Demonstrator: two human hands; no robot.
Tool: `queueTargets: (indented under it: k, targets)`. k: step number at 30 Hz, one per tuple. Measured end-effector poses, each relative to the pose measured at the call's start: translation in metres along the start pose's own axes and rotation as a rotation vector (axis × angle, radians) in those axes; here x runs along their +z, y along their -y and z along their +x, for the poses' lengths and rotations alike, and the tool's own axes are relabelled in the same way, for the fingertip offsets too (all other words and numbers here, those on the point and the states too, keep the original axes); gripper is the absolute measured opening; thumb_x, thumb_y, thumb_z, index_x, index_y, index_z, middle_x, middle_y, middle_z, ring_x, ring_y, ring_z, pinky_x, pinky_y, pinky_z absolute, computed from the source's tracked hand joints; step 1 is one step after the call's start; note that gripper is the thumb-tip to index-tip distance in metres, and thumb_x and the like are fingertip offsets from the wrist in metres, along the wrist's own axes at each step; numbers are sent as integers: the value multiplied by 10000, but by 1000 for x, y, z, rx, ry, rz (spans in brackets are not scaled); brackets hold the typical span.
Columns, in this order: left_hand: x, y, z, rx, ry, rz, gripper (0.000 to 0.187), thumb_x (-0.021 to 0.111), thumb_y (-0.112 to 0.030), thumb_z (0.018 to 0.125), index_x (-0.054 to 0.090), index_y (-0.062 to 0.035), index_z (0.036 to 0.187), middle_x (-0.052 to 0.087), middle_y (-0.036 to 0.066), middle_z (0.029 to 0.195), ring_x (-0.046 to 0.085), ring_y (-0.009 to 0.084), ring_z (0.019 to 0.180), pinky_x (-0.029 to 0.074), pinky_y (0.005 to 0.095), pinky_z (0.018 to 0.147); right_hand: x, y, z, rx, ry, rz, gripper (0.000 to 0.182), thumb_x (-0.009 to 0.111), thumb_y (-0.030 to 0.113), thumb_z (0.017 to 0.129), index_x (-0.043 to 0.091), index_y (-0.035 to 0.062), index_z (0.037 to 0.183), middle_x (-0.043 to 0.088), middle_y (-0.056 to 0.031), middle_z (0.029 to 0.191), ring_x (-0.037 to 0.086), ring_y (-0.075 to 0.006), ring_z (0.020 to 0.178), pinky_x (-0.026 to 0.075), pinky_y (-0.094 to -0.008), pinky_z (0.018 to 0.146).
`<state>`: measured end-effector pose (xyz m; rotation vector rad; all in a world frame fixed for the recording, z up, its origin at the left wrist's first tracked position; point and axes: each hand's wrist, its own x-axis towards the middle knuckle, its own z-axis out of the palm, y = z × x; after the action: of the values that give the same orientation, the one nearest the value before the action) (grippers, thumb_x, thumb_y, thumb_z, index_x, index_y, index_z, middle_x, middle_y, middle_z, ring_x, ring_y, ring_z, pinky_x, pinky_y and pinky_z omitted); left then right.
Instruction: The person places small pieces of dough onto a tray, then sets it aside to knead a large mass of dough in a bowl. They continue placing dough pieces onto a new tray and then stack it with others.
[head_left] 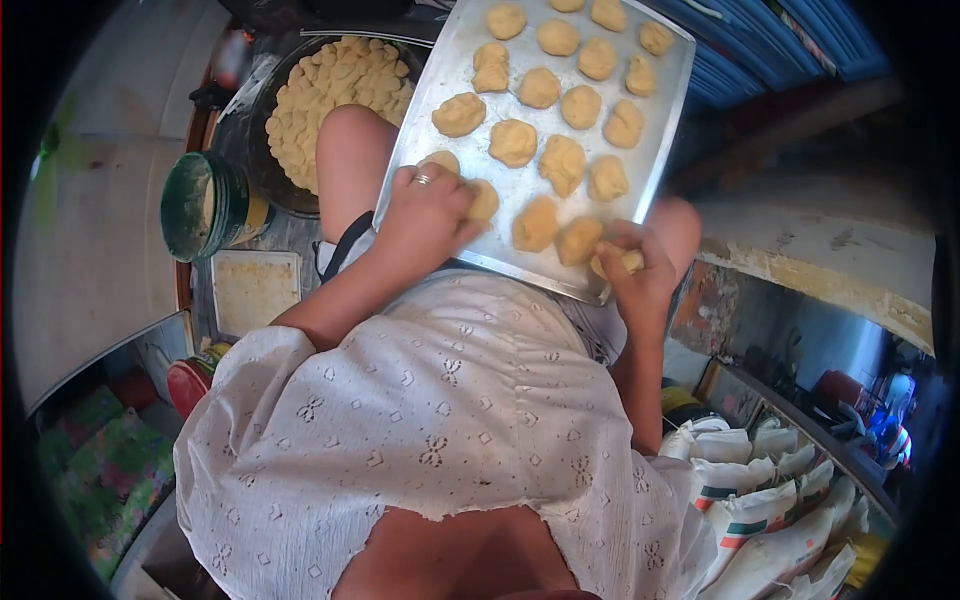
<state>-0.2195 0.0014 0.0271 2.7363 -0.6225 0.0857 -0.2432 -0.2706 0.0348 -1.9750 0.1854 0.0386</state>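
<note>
A metal tray [480, 130] lies tilted across my lap, with several rows of yellowish dough pieces [540, 88] on it. My left hand [425, 215], with a ring on one finger, is over the tray's near left corner. Its fingers are curled around a dough piece [482, 202], and another piece shows just beyond them. At the near right corner my right hand [640, 262] pinches a small dough piece [620, 261] beside the last one in the front row.
A large round pan [262, 150] heaped with dough pieces [340, 95] is at the upper left. Green buckets [205, 205] and a square pale lid [256, 290] stand near it. White sacks [750, 510] are at the lower right, below a wooden ledge [820, 265].
</note>
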Motion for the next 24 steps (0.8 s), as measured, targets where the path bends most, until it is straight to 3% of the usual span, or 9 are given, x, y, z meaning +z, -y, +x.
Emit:
queueTargets:
  k: [10, 12, 15, 16, 19, 23, 24]
  targets:
    - [6, 2, -4, 8, -119, -132, 371, 723, -284, 750, 641, -80, 1048, 579, 71, 1088, 520, 255, 1019, 323, 403, 910, 6, 4, 0, -127, -26, -71, 317, 745, 49, 741, 644, 0, 1038, 606, -49, 840, 555, -109, 795, 464, -236, 728]
    - [2, 11, -3, -101, -315, -80, 344, 701, -230, 783, 632, -68, 1078, 560, 95, 1116, 542, 279, 1009, 375, 408, 901, 5, 10, 0, -109, -24, -44, 312, 740, 45, 742, 644, 0, 1035, 608, -48, 839, 556, -109, 794, 463, -238, 727]
    - [8, 28, -9, -254, -172, -342, 345, 676, -187, 813, 611, -64, 1129, 538, 125, 1143, 551, 309, 1013, 443, 396, 862, 5, 12, 6, -144, -30, -27, 299, 729, 38, 744, 644, 0, 1029, 613, -49, 837, 557, -109, 788, 461, -239, 721]
    - [8, 32, -11, -231, -120, -312, 330, 608, -189, 854, 574, -80, 1164, 506, 128, 1166, 528, 338, 1018, 478, 412, 794, 4, 12, 8, -197, -33, -39, 292, 722, 36, 746, 644, 0, 1025, 617, -51, 836, 557, -107, 783, 461, -237, 716]
    - [3, 32, -12, -303, 32, -418, 331, 614, -198, 852, 575, -79, 1159, 504, 133, 1164, 523, 334, 1042, 463, 407, 842, 6, 15, 13, -185, -47, -61, 279, 714, 31, 750, 643, 1, 1019, 623, -55, 825, 560, -106, 774, 460, -236, 710]
    - [-3, 28, -5, -268, -86, -388, 355, 636, -175, 850, 576, -73, 1186, 509, 152, 1207, 535, 324, 1087, 452, 381, 898, 6, 21, 14, -220, -60, -83, 281, 720, 43, 751, 643, 1, 1018, 623, -53, 811, 562, -107, 774, 460, -238, 711]
    - [-1, 34, 3, -203, -193, -329, 364, 621, -169, 859, 566, -83, 1209, 496, 151, 1236, 527, 326, 1103, 440, 380, 919, 6, 21, 15, -248, -63, -86, 281, 722, 46, 752, 642, 0, 1017, 623, -52, 809, 563, -108, 773, 462, -239, 712]
